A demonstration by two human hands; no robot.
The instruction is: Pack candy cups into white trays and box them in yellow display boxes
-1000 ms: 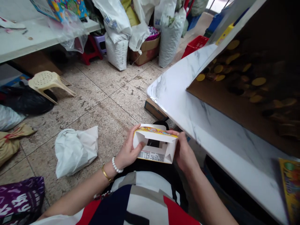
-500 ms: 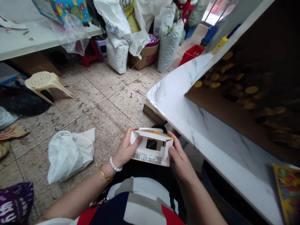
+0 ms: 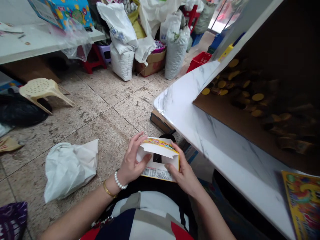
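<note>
A small printed cardboard box [image 3: 160,172] with a yellow edge and a barcode is held over my lap, its open side up and a white flap bent across the opening. Its inside is white, with a dark square window in it. My left hand [image 3: 133,158] grips the box's left end, thumb inside the opening and fingers raised along the top edge. On the right end, my right hand [image 3: 181,168] is closed around the box, with the thumb on the near wall and fingers behind.
To the right, a marble-patterned table [image 3: 185,110] bears a large carton [image 3: 212,111] of yellow-topped pieces and a colourful flat box [image 3: 302,203]. A white bag [image 3: 71,166] and a cream stool [image 3: 42,88] are on the floor at left. Filled sacks [image 3: 122,60] stand at the back.
The flap along the box's far side has bent inward over the opening. My left fingers have lifted along the top edge, and my right thumb has moved onto the near wall.
</note>
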